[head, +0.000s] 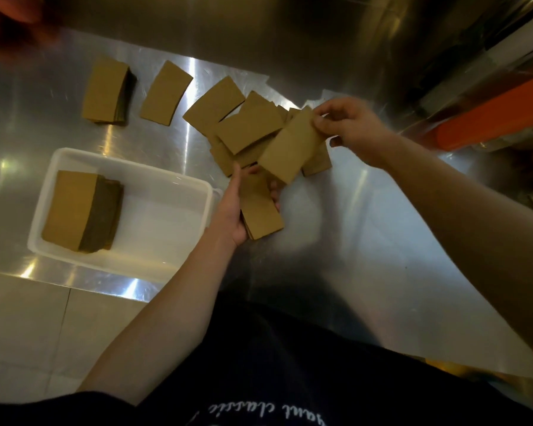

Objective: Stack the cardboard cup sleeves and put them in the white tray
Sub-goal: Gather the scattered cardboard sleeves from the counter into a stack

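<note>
A stack (82,210) already sits in the tray (130,162). The left hand (233,212) grips a small stack (260,210); the right hand (350,130) pinches one sleeve (291,149) by its corner above the loose pile (237,124) (light, thin, slippery, best squared by the edges).

The left grip (239,210) held a small stack (260,210); the right grip (348,130) pinched one sleeve (291,149) above the loose pile (243,127) on the surface (351,241).
</note>
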`<state>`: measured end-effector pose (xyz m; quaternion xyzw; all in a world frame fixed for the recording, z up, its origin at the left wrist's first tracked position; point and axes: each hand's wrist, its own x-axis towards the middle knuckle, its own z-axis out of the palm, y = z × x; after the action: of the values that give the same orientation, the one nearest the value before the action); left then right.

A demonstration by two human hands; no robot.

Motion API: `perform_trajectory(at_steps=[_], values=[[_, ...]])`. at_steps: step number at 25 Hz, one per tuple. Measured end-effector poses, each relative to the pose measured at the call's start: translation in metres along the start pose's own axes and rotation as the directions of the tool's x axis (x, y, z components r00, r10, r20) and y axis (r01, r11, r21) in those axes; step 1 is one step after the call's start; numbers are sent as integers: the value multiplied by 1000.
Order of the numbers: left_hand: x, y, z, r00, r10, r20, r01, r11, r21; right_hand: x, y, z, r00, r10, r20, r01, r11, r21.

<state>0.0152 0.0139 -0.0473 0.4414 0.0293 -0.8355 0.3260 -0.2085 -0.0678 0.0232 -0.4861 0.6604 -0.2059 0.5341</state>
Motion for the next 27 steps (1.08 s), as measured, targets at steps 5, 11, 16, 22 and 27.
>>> perform_trajectory(at_steps=[5,11,16,22,27], values=[[-14,-4,9,992,-72,102,51,980,193,-22,-1,33,967,-56,249,115,967,-228],[-23,-9,-3,984,-74,159,54,991,125,-12,9,50,984,-170,-48,153,954,-258],[-28,-13,-4,996,-10,87,8,1000,20,29,1,56,982,-95,-164,29,931,-364],[-28,-12,-11,1000,9,-30,-10,999,-36,60,-9,84,987,-37,-156,-54,837,-544],[-26,-12,-10,996,36,-81,-38,999,-24,62,-9,81,984,63,-164,-95,977,-193]])
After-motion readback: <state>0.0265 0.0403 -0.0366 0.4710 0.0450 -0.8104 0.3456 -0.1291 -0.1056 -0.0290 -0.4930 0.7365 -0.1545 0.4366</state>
